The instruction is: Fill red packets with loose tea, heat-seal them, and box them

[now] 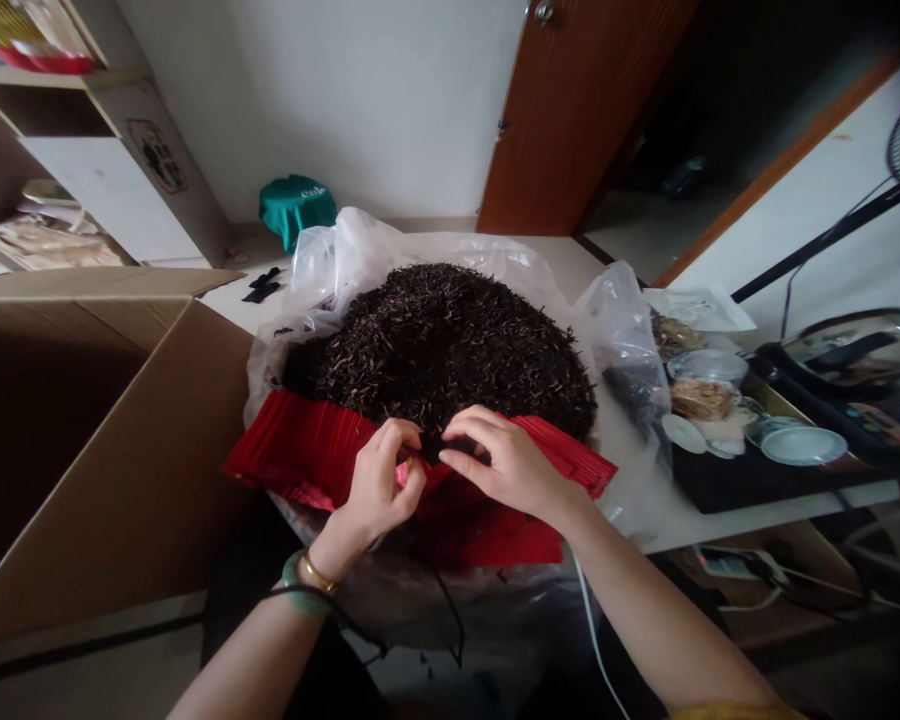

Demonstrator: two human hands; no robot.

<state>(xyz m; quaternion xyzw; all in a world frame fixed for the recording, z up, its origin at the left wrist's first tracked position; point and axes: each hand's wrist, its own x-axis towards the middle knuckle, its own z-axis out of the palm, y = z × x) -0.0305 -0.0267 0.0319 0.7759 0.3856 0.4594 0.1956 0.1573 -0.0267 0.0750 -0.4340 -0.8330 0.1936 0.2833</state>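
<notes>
A large mound of dark loose tea leaves (pixel 465 340) sits in a clear plastic bag (pixel 360 240) with its edges folded outward. Along the near side lie rows of flat red packets (pixel 300 445), with more red packets on the right. My left hand (pixel 382 480) is closed, its thumb and fingers around a small red packet (pixel 403 472) that is mostly hidden. Close beside it, my right hand (pixel 502 460) has its fingers curled together at the near edge of the mound, with dark tea leaves between thumb and fingers.
An open cardboard box (pixel 135 480) stands at the left. To the right, a dark tray (pixel 720 485) holds lidded plastic tubs (pixel 705 385) and a pale dish (pixel 802 445). A white cable (pixel 589 610) hangs at the near side. A green-covered stool (pixel 296 205) stands by the wall.
</notes>
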